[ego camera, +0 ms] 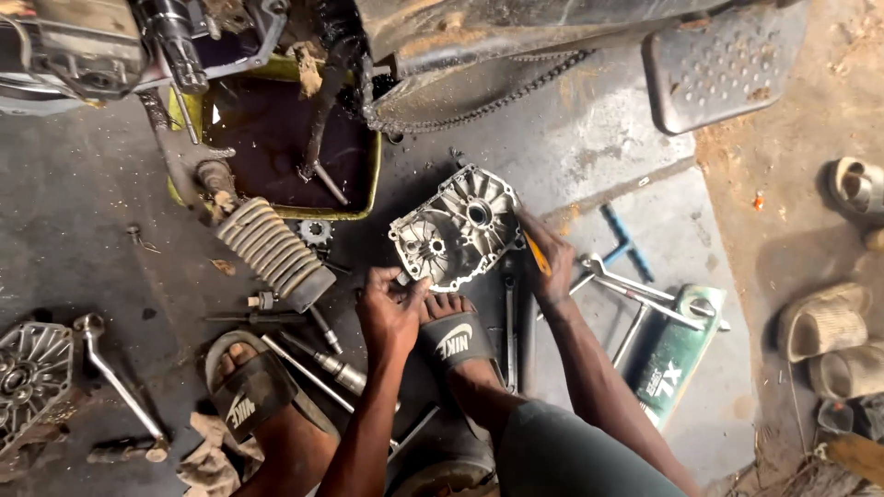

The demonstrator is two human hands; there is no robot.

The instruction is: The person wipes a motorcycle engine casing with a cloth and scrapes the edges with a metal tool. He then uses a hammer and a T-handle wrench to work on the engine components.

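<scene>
A grey metal engine cover (458, 225), ribbed on its inner side, rests tilted on the oily floor in front of my feet. My left hand (389, 308) grips its lower left edge. My right hand (545, 262) sits at the cover's right edge and holds a small orange-handled tool (537, 254) against it. My feet wear black slide sandals, the right one (456, 339) just below the cover.
A yellow oil pan (373, 175) with dark oil sits under the motorcycle and its chain (479, 103). A ribbed footrest rubber (272, 247), sprocket (315, 231), wrenches (635, 285), green oil can (677, 354), second cover (32, 373) and sandals (824, 317) lie around.
</scene>
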